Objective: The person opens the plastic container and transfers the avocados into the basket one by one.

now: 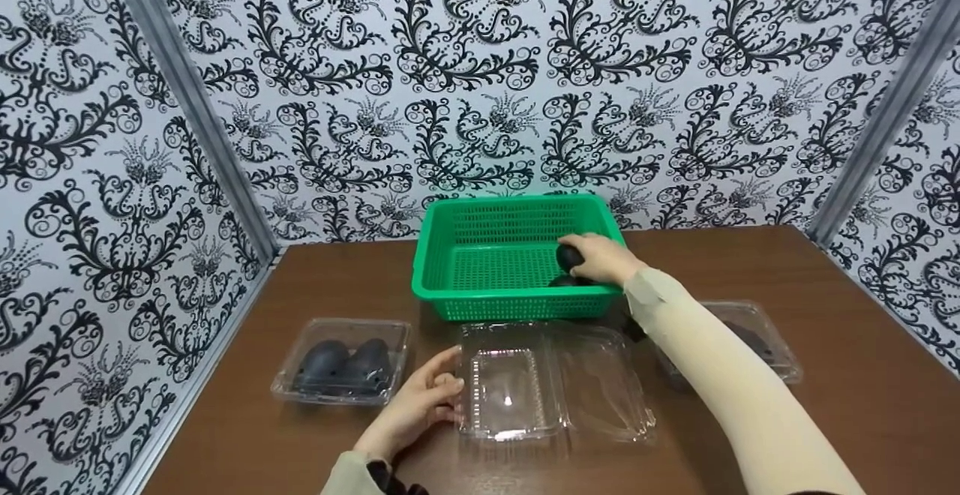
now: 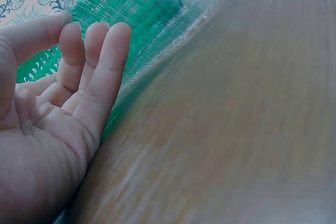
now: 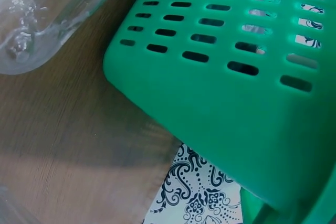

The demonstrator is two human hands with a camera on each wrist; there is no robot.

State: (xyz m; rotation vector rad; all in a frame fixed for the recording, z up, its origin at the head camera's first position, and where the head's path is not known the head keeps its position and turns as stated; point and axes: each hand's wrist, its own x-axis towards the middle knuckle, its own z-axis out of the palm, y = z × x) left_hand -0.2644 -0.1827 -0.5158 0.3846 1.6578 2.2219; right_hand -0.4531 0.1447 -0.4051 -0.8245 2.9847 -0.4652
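Note:
My right hand (image 1: 604, 256) reaches over the right side of a green plastic basket (image 1: 517, 292) and grips a dark, smooth, egg-shaped object (image 1: 569, 258) between thumb and fingers. Below it, a second dark object (image 1: 566, 281) lies in the basket, partly hidden by the front rim. In front of the basket, a clear plastic clamshell box (image 1: 510, 390) lies unfolded, its lid (image 1: 600, 382) to the right. Beside the box's left edge is my left hand (image 1: 420, 405), fingers loosely bent and fingertips at the edge. The right wrist view shows the basket's slotted wall (image 3: 210, 51) but not the hand.
On the left stands a closed clear box (image 1: 341, 360) with dark egg-shaped objects inside. Another clear box (image 1: 757, 337) with dark contents sits at the right, partly behind my right forearm. Patterned panels (image 1: 480, 90) rise behind the brown table (image 1: 855, 375).

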